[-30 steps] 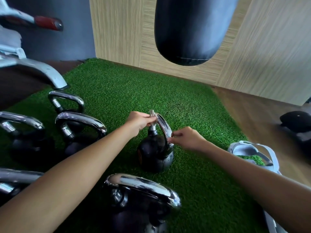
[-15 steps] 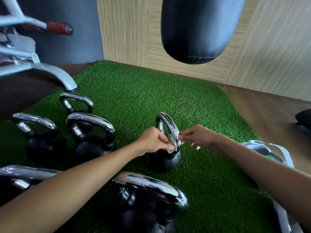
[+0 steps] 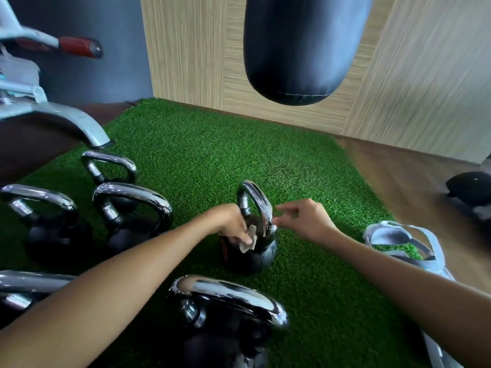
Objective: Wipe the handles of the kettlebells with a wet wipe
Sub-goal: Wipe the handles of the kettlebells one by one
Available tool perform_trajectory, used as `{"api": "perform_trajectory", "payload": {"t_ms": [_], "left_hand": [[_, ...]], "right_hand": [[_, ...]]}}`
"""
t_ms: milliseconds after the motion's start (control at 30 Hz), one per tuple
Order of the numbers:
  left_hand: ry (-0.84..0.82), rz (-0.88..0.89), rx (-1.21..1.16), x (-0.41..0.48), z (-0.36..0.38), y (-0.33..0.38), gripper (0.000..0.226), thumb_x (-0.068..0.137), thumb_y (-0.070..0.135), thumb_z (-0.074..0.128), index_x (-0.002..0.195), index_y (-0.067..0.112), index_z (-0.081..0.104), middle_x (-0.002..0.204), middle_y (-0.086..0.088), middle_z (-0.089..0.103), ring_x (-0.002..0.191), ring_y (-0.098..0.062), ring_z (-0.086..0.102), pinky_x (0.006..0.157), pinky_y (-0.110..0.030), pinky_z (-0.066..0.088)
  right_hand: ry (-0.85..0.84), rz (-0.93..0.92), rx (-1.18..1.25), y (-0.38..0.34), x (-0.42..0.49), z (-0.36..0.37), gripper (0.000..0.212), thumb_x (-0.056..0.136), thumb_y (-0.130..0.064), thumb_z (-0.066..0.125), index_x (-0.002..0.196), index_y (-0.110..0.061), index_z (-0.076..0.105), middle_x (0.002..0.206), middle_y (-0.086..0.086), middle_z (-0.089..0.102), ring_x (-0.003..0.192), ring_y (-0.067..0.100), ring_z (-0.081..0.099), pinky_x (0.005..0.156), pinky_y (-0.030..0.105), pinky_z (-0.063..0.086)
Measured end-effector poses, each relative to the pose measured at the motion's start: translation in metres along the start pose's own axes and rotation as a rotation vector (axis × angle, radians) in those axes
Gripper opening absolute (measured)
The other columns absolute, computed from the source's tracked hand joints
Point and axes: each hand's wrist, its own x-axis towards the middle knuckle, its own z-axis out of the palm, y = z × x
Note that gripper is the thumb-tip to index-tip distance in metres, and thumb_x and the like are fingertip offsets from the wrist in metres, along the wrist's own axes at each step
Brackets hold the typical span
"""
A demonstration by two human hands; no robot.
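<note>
Having slid down the chrome loop handle (image 3: 256, 197) of the small black kettlebell (image 3: 255, 258) on green turf (image 3: 212, 144), the left hand (image 3: 231, 221) pinches the pale wet wipe (image 3: 248, 240) at its base. The right hand (image 3: 308, 221) has released, fingers loose; this handle looks nearly wiped.

We're in a gym, no doubt about it: a dark punching bag (image 3: 305, 49) hangs over a patch of green artificial turf (image 3: 212, 144), and chrome-handled black kettlebells (image 3: 132, 200) are lined up along the turf's left and near side. Far left there's the pale metal frame of an exercise machine (image 3: 66, 118) with a red grip (image 3: 77, 46). Wood-grain wall panels (image 3: 186, 49) close off the far side, with wooden floor (image 3: 398, 176) to the right.
</note>
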Motion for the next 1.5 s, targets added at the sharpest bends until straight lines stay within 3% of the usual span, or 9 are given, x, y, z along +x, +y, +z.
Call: {"api": "perform_trajectory", "payload": {"t_ms": [100, 167, 333, 500, 667, 733, 1133, 1300, 1500], "left_hand": [[0.045, -0.11, -0.338, -0.01, -0.028, -0.013, 0.025, 0.077, 0.036, 0.087, 0.095, 0.021, 0.08, 0.09, 0.001, 0.08, 0.077, -0.011, 0.062, 0.061, -0.022, 0.039], [0.083, -0.098, -0.522, -0.017, -0.038, -0.014, 0.029, 0.074, 0.034, 0.089, 0.097, 0.02, 0.079, 0.086, 0.001, 0.08, 0.072, -0.009, 0.06, 0.057, -0.02, 0.033], [0.029, 0.026, -0.793, -0.028, -0.037, 0.008, 0.03, 0.083, 0.011, 0.081, 0.111, 0.013, 0.072, 0.097, -0.002, 0.079, 0.082, -0.006, 0.07, 0.068, -0.02, 0.043], [0.033, 0.026, -0.738, -0.037, -0.039, 0.014, 0.045, 0.085, -0.004, 0.074, 0.124, 0.017, 0.066, 0.113, -0.004, 0.077, 0.098, -0.01, 0.066, 0.077, -0.024, 0.047], [0.278, -0.166, -0.493, -0.022, -0.018, 0.035, 0.135, 0.053, 0.05, 0.096, 0.161, 0.021, 0.02, 0.16, -0.007, 0.039, 0.142, -0.03, 0.042, 0.114, -0.048, 0.037], [0.287, -0.183, -0.525, -0.016, -0.006, 0.049, 0.149, 0.046, 0.06, 0.094, 0.163, 0.026, 0.007, 0.161, -0.007, 0.036, 0.143, -0.03, 0.04, 0.113, -0.046, 0.04], [0.668, -0.229, -0.598, 0.013, 0.029, 0.069, 0.103, 0.067, 0.033, 0.094, 0.15, 0.029, 0.034, 0.111, 0.006, 0.053, 0.093, -0.016, 0.057, 0.073, -0.024, 0.051], [0.585, -0.193, -0.448, 0.013, 0.015, 0.053, 0.108, 0.065, 0.04, 0.092, 0.154, 0.033, 0.032, 0.133, 0.003, 0.06, 0.097, -0.011, 0.058, 0.067, -0.017, 0.047], [0.167, 0.025, -0.189, 0.0, -0.035, 0.015, 0.118, 0.065, 0.023, 0.093, 0.158, 0.039, 0.023, 0.164, 0.0, 0.032, 0.148, -0.017, 0.032, 0.115, -0.037, 0.032]], "right_hand": [[0.098, -0.193, -0.12, -0.011, -0.007, -0.002, 0.055, 0.077, -0.039, 0.083, 0.128, -0.032, 0.065, 0.111, -0.012, 0.07, 0.073, -0.007, 0.064, 0.064, 0.016, 0.056], [0.053, -0.22, 0.018, -0.021, -0.011, -0.005, 0.058, 0.077, -0.034, 0.085, 0.131, -0.033, 0.063, 0.111, -0.013, 0.071, 0.049, -0.01, 0.055, 0.047, 0.009, 0.046], [0.005, -0.19, 0.16, -0.029, -0.008, -0.009, 0.042, 0.076, -0.028, 0.086, 0.116, -0.029, 0.073, 0.093, -0.016, 0.074, 0.042, -0.009, 0.05, 0.039, 0.008, 0.032], [0.069, -0.116, 0.25, -0.015, -0.005, -0.011, 0.023, 0.078, -0.034, 0.083, 0.101, -0.034, 0.079, 0.074, -0.011, 0.075, 0.044, 0.0, 0.041, 0.04, 0.012, 0.029], [0.179, 0.002, 0.29, 0.007, -0.001, -0.028, 0.023, 0.081, -0.027, 0.081, 0.103, -0.034, 0.076, 0.064, -0.011, 0.072, 0.035, 0.0, 0.04, 0.034, 0.017, 0.032], [0.196, 0.025, 0.303, 0.019, 0.001, -0.029, 0.019, 0.078, -0.032, 0.082, 0.096, -0.038, 0.078, 0.068, -0.01, 0.074, 0.042, 0.006, 0.045, 0.037, 0.025, 0.039], [0.224, 0.076, 0.195, 0.061, 0.001, -0.03, 0.024, 0.083, -0.029, 0.08, 0.107, -0.03, 0.076, 0.072, -0.007, 0.073, 0.043, 0.002, 0.046, 0.037, 0.014, 0.034], [0.212, 0.109, 0.262, 0.078, 0.007, -0.018, 0.017, 0.082, -0.032, 0.081, 0.099, -0.031, 0.079, 0.067, -0.008, 0.071, 0.041, 0.0, 0.04, 0.038, 0.014, 0.03], [0.14, 0.152, 0.334, 0.084, 0.016, 0.004, 0.004, 0.083, -0.038, 0.08, 0.084, -0.037, 0.076, 0.066, -0.011, 0.073, 0.042, -0.001, 0.042, 0.037, 0.013, 0.031]]}}
